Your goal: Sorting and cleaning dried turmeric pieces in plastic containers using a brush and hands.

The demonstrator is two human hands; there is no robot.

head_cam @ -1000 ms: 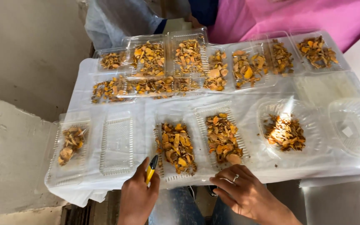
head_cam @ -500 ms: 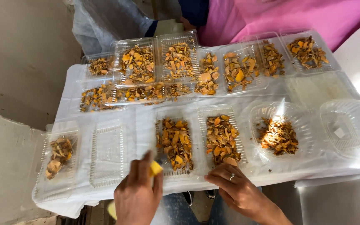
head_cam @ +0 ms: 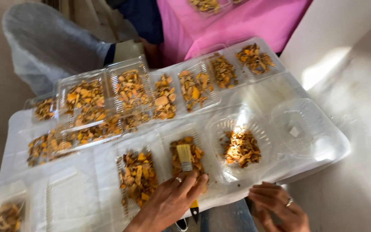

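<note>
Now — a brush over trays of orange-brown pieces.

Left hand has its fingers wrapped round the brush, long axis running away from the person, bristles over the middle tray; right hand — fingers loosely curled, empty — rests at the desk edge, farther off.

Left hand gripping a small paintbrush, bristles laid over orange-brown dried pieces in a clear plastic tray. Ring on 1 finger. Right hand resting at the near edge of the white sheet, fingers curled, holding nothing, ring visible. Just left of the brush, a second filled tray; to the right, a round clear container with a sunlit heap. Beyond, a row of filled trays. Empty clear lid far right. Pink cloth at top.
</note>
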